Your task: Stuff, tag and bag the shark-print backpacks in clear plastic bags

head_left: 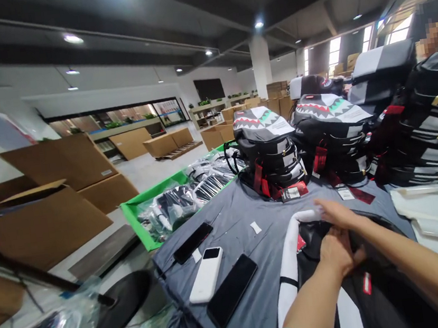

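Note:
A black and white backpack (394, 291) lies at the near right of the cloth-covered table, with white shoulder straps and a small red and white tag. My left hand (335, 251) is closed on its upper part, fingers curled and partly hidden. Just above, my right hand (337, 214) crosses in front and closes at the top edge, where the white strap (289, 267) meets the bag. The exact piece in the fingers is hard to see.
A white power bank (206, 275) lies between two dark phones, (232, 291) on the grey cloth. Stacked backpacks (268, 147) with red tags stand behind. At left are a green bin (139, 227) of plastic-wrapped bags and cardboard boxes (38, 223). Another person stands far right.

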`<state>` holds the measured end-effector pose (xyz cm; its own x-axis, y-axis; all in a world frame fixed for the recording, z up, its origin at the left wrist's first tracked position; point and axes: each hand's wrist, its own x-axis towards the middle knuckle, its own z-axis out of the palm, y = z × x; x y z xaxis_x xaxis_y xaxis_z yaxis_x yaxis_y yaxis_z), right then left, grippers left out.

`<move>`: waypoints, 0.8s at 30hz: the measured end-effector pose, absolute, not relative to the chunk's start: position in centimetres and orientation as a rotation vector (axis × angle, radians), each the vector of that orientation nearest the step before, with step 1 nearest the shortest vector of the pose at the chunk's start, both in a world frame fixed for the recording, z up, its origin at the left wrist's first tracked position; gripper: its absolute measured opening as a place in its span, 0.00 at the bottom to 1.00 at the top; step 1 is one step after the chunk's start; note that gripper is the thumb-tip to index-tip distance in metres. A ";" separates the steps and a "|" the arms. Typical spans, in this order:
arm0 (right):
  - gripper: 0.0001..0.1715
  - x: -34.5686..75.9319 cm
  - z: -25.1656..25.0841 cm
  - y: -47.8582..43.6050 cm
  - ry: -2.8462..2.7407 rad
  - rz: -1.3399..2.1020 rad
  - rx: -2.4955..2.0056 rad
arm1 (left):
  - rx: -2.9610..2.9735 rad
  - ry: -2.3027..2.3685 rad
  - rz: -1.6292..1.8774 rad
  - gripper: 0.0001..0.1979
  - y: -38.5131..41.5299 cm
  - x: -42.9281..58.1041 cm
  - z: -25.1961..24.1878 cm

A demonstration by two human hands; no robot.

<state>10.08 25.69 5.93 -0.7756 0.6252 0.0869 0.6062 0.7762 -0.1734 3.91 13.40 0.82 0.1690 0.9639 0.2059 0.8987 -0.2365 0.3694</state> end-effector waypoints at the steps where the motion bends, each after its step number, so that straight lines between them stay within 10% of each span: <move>1: 0.21 11.7 6.0 26.4 -2.809 0.181 -1.045 | 2.253 1.900 0.678 0.31 13.4 3.9 0.5; 8: 0.16 17.1 2.2 24.7 -2.587 -0.075 -1.255 | 2.233 2.362 1.051 0.05 15.3 3.3 -1.4; 24: 0.33 18.9 1.4 4.4 -2.748 0.232 -0.919 | 2.218 1.996 0.599 0.15 16.0 1.7 5.3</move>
<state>18.90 4.43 1.40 -0.7756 0.6079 0.1700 0.5707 0.7904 -0.2226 1.67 15.96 5.31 0.0644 0.9730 0.2216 0.9343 -0.1368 0.3292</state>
